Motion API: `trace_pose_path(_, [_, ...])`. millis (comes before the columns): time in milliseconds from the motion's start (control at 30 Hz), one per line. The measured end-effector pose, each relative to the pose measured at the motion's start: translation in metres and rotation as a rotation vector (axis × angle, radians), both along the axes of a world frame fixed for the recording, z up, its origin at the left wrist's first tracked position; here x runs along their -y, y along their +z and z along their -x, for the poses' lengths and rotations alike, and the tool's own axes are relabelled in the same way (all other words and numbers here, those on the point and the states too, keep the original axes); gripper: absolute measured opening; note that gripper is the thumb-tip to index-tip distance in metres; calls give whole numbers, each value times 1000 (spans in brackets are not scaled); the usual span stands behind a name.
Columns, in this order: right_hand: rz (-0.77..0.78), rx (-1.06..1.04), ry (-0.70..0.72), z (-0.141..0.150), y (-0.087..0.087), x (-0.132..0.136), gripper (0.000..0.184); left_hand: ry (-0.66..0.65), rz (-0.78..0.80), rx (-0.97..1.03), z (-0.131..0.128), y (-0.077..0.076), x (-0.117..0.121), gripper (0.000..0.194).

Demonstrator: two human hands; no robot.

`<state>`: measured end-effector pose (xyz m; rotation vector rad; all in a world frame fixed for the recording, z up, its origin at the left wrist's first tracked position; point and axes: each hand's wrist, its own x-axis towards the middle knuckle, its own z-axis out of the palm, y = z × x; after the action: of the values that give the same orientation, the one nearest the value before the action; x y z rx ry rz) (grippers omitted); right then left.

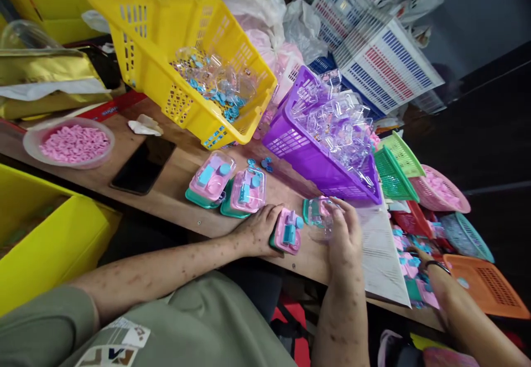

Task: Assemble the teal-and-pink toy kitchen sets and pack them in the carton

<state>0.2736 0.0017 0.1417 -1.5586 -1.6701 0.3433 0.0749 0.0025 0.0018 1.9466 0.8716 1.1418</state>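
Observation:
My left hand [259, 233] is closed round the side of a small toy box [287, 235] with a pink tray, blue parts on top and a green base, at the table's front edge. It has no clear lid. My right hand [347, 227] pinches a clear plastic cover [327, 224] close to the tabletop. Right behind that cover lies another green and pink piece [311, 211], partly hidden. Left of my hands stand two similar toy boxes [211, 178] with clear lids, side by side and touching.
A yellow basket [145, 63] holds clear and blue parts; a purple basket [315, 168] holds clear covers. A phone [143, 165] and a bowl [99, 154] of pink pieces lie left. Several blue pieces [265, 163] sit behind the boxes. Another person's arm [460, 300] reaches in at right.

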Motion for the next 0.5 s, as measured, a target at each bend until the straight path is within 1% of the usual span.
trace_pose_path(33, [-5,25,20,7,4,2,46,2,-2,-10,0,0,0,138])
trace_pose_path(100, [-11,141,65,25,9,7,42,6,0,-29,-2,-1,-1,142])
trace_pose_path(167, [-54,299,106,42,8,11,38,-3,6,-27,-2,-2,-1,143])
trace_pose_path(233, [-95,398,124,50,2,13,35,-15,19,-8,-2,-3,-1,142])
trace_pose_path(367, [-120,457,131,48,-10,15,35,-9,28,-17,-2,-3,-1,142])
trace_pose_path(500, [-105,469,102,44,-13,19,35,8,27,-29,-3,-2,0,141])
